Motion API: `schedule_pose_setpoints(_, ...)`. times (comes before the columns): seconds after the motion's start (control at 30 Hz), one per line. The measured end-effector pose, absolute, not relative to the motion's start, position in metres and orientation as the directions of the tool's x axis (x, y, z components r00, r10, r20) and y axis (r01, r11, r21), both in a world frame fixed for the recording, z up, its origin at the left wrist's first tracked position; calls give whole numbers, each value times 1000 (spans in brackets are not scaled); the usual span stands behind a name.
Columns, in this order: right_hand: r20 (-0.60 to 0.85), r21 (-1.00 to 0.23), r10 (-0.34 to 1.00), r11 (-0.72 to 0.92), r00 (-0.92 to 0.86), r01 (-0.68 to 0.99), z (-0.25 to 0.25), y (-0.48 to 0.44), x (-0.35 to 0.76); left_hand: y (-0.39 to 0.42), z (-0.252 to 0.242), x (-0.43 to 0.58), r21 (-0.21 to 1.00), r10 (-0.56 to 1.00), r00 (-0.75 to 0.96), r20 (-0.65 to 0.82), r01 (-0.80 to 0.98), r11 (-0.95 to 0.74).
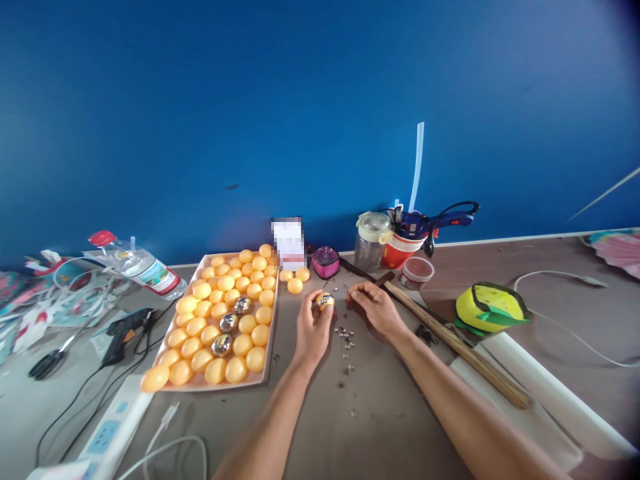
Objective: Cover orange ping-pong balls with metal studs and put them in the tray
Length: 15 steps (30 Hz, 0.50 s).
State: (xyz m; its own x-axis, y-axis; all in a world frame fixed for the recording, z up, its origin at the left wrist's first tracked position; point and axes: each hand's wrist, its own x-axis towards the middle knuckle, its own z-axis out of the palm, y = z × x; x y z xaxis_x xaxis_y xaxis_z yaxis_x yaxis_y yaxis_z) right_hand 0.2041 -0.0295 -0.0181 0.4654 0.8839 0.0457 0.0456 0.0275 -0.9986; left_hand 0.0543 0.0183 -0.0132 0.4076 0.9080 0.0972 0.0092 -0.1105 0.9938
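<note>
Left hand [313,327] curled round small orange-and-silver ball [325,301] | right hand [376,305] beside it, fingertips pinched, contents unclear | brown tabletop [380,400], blue wall [300,100] behind

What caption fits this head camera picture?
Left hand holds a partly studded orange ball; right hand picks small silver studs off the table.

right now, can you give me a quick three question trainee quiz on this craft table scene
1. True or false: the left hand holds a partly silvered orange ball.
2. Where do the small loose silver studs lie? A in the tray, B on the table between the hands, C in the red cup.
3. How many silver-covered balls sit in the shallow pink tray?

Key: 1 true; 2 B; 3 three.
</note>
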Motion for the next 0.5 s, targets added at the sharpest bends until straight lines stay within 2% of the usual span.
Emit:
schedule_pose_setpoints(0.33, -90, -962, 885, 42, 456, -271, -20, -27, 202, 21, -18, 54, 985, 908, 399, 124, 60, -161)
schedule_pose_setpoints(0.5, -115, -954, 922, 1, 370, -299, -19, -28, 196, 22, -20, 54, 985, 908, 400, 120, 69, -160)
